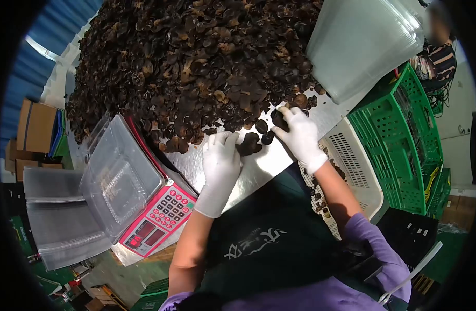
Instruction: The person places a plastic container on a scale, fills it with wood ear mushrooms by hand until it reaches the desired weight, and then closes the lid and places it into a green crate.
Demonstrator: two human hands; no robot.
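Note:
A big heap of dark brown wood ear mushrooms (196, 67) covers the far part of the metal table (256, 173). My left hand (219, 166), in a white glove, rests at the heap's near edge with its fingers stretched forward. Beside its fingertips lies a loose wood ear mushroom (249, 144). My right hand (301, 136), gloved too, has thumb and forefinger around a dark wood ear mushroom (280, 120). A few small loose pieces (264, 130) lie between the two hands.
To the left, a pink scale (157, 217) carries a clear plastic tub (121, 176). Stacked clear tubs (362, 46) stand at the back right. A white basket (375, 194) holding some mushroom pieces and green crates (398, 140) are on the right. Another person (437, 59) is at the far right.

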